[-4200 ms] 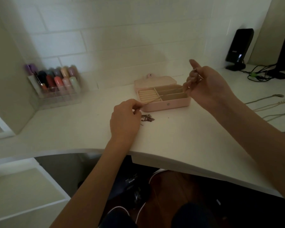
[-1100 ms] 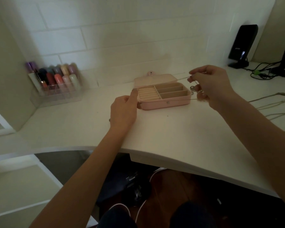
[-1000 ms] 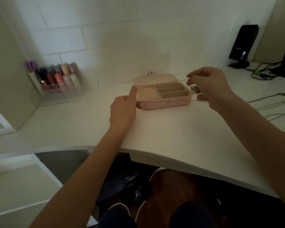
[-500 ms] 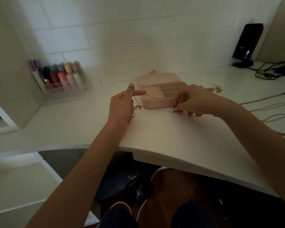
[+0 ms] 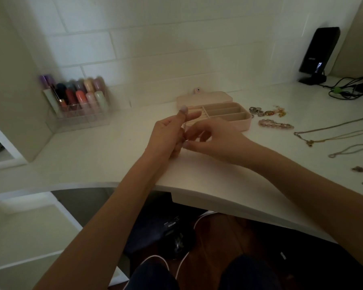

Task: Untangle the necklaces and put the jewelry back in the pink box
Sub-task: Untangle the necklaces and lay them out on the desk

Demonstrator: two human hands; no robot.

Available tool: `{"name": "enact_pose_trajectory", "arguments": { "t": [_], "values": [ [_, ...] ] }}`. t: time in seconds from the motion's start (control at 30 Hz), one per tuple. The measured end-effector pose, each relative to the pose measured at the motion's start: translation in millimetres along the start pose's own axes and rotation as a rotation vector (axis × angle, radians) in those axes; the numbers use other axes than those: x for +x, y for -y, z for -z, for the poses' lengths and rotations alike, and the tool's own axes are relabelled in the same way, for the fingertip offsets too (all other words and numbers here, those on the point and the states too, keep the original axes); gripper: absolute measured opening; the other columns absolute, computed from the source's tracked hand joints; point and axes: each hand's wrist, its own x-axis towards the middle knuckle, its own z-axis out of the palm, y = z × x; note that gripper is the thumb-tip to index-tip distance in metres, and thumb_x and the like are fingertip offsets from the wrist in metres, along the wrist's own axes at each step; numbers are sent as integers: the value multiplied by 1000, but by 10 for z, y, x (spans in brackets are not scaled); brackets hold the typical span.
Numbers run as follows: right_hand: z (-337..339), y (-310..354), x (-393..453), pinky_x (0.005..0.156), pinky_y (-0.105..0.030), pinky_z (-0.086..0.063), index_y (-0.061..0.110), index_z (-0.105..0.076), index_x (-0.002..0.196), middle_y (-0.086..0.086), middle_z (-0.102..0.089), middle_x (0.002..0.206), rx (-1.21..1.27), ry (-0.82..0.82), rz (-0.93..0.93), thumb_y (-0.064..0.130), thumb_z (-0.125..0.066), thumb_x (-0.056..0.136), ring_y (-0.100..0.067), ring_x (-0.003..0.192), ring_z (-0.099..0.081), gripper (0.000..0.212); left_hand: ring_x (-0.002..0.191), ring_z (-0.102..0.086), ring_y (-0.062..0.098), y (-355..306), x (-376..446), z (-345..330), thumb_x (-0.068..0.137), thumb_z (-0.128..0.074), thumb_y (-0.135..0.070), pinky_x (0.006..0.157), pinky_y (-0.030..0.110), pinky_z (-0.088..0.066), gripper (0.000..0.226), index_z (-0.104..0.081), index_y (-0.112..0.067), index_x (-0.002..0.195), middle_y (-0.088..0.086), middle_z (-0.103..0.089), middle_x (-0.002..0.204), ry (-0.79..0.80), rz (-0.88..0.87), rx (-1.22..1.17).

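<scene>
Left hand (image 5: 168,135) pinching fine chain (image 5: 184,127), right hand (image 5: 214,141) picking at same chain between fingertips, just before pink box (image 5: 222,116). Likely light, limp, snag-prone: grip beside knot, tease gently. More necklaces (image 5: 331,136) well right of right hand.

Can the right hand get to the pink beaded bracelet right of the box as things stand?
Probably yes. The bracelet lies on bare desk right of the pink box, nothing over it. But the right hand is busy, pinching a fine chain with the left hand; it must let go first.
</scene>
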Motion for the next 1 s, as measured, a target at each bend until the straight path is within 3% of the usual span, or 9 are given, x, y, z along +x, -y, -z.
{"name": "enact_pose_trajectory", "arguments": {
  "t": [0.1, 0.17, 0.23, 0.4, 0.5, 0.6, 0.7, 0.8, 1.0],
  "values": [
    [-29, -61, 26, 66, -20, -46, 20, -55, 83, 10, -61, 79, 139, -206, -63, 25, -76, 78, -1, 68, -55, 23, 39, -20, 8, -11, -9, -9, 94, -45, -47, 40, 20, -15, 34, -74, -29, 93, -6, -25, 43, -2, 9, -6],
    [-6, -80, 19, 66, -22, -49, 18, -56, 77, 6, -63, 75, 181, -219, -93, 25, -78, 76, -6, 67, -59, 23, 40, -19, 9, -18, -11, -7, 94, -45, -48, 41, 21, -14, 34, -74, -29, 93, -6, -23, 44, -7, 16, -13],
    [-22, -78, -3, 62, -16, -46, 17, -64, 77, 9, -63, 73, 141, -180, -102, 28, -77, 76, 0, 64, -56, 17, 40, -18, 9, -14, -8, -8, 94, -45, -48, 41, 21, -14, 34, -73, -29, 94, -5, -23, 43, -5, 21, -14],
    [19, -34, -18, 55, -11, -38, 14, -54, 86, 8, -51, 80, 52, -488, -55, 23, -76, 75, -1, 64, -45, 27, 39, -19, 9, -7, -15, -15, 95, -45, -47, 41, 21, -15, 34, -72, -28, 95, -7, -25, 42, -45, 53, 11],
    [-16, -13, -45, 56, -14, -46, 15, -63, 75, 9, -62, 66, 143, -251, -7, 23, -78, 76, -4, 57, -57, 17, 38, -20, 10, 14, 15, -13, 95, -48, -40, 42, 21, -15, 30, -73, -25, 94, -6, -25, 40, -72, 71, -4],
    [-125, -46, -26, 63, -20, -48, 19, -68, 81, 8, -65, 70, 73, -101, -12, 21, -74, 79, -4, 61, -60, 7, 36, -20, 10, 23, 29, -13, 93, -50, -33, 41, 21, -17, 26, -74, -23, 94, -6, -25, 37, -73, 75, 6],
    [-135, -63, 8, 61, -10, -40, 24, -62, 86, 13, -61, 77, 19, -136, 14, 18, -73, 79, 4, 63, -53, 14, 37, -20, 10, 19, 19, -20, 93, -51, -33, 41, 19, -16, 27, -73, -18, 92, -6, -25, 39, -57, 80, -9],
    [-171, -80, -5, 64, -12, -44, 25, -54, 88, 7, -62, 83, 76, -154, 31, 14, -73, 78, 0, 67, -55, 25, 35, -21, 9, 23, 33, -19, 94, -51, -35, 38, 18, -16, 35, -68, -5, 100, -6, -27, 38, -55, 87, -30],
    [-251, -77, -20, 65, -20, -45, 14, -63, 77, 2, -65, 73, 102, -281, 108, 9, -69, 79, -5, 64, -55, 9, 38, -24, 9, 43, 46, -25, 93, -52, -36, 39, 19, -19, 27, -74, -20, 97, 1, -31, 50, -59, 61, 11]
  ]
}}
